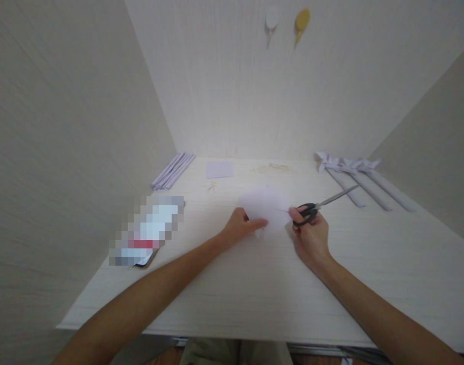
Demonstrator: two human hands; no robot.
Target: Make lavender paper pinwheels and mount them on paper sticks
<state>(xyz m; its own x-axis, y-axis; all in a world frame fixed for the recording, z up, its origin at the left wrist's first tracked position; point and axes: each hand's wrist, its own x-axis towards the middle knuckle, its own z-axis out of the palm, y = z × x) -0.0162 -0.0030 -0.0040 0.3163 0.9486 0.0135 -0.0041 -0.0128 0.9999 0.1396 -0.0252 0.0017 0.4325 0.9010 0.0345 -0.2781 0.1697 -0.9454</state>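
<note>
A white sheet of paper (268, 203) is in front of me, a little above the table or resting on it; I cannot tell which. My left hand (243, 227) pinches its lower left part, thumb lying across the front. In my right hand (311, 233) is a pair of black-handled scissors (306, 214), the blades together and pointing up and right, away from the sheet. The right thumb and fingertips are at the sheet's right edge, where a short dark line shows. Whether they also grip the paper is unclear.
Rolled paper sticks (174, 171) lie at the back left, beside a small paper rectangle (219, 170). Thin wooden sticks (211, 186) are scattered nearby. Long paper rolls with frilled tops (369, 187) lie right. A blurred phone (152, 230) is left. Walls enclose the table (232, 299).
</note>
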